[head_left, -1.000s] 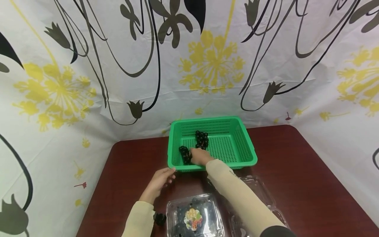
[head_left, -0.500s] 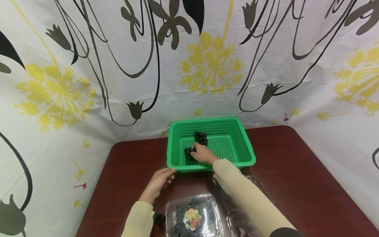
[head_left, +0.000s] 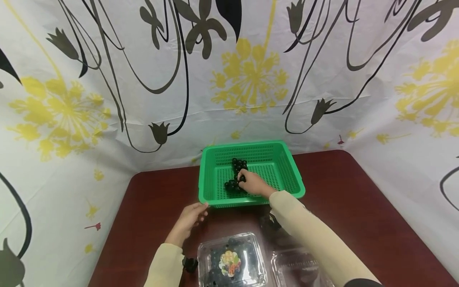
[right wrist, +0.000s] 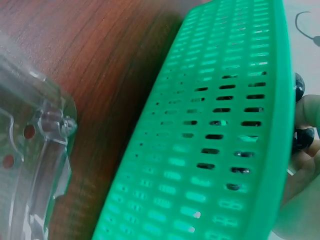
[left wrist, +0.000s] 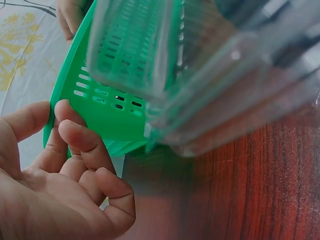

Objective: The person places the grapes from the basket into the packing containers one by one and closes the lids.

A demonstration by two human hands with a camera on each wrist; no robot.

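Note:
My right hand (head_left: 255, 185) reaches inside a green plastic basket (head_left: 233, 202), its thumb and fingers pinching a bunch of black grapes (head_left: 231, 185). Behind it another dark bunch (head_left: 238, 163) lies on the basket floor. Past the basket wall, the right wrist view shows dark round grapes (right wrist: 303, 139) against that hand's fingers. At the front left corner, my left hand (head_left: 190, 220) pinches the basket rim between thumb and index finger. The left wrist view shows this grip on the green rim (left wrist: 54, 107) closely, the other fingers loosely curled.
A clear clamshell box (head_left: 233, 261) of dark fruit, with a fruit sticker on its lid, sits nearest me. Right of it is an open clear container (head_left: 295, 265), partly under my right sleeve. The basket stands on a reddish-brown table (head_left: 330, 179) before a patterned cloth (head_left: 251, 79).
My right hand has moved rightward and slightly up within the basket, shifting the pinched grapes toward the other bunch. The left hand keeps its place at the rim.

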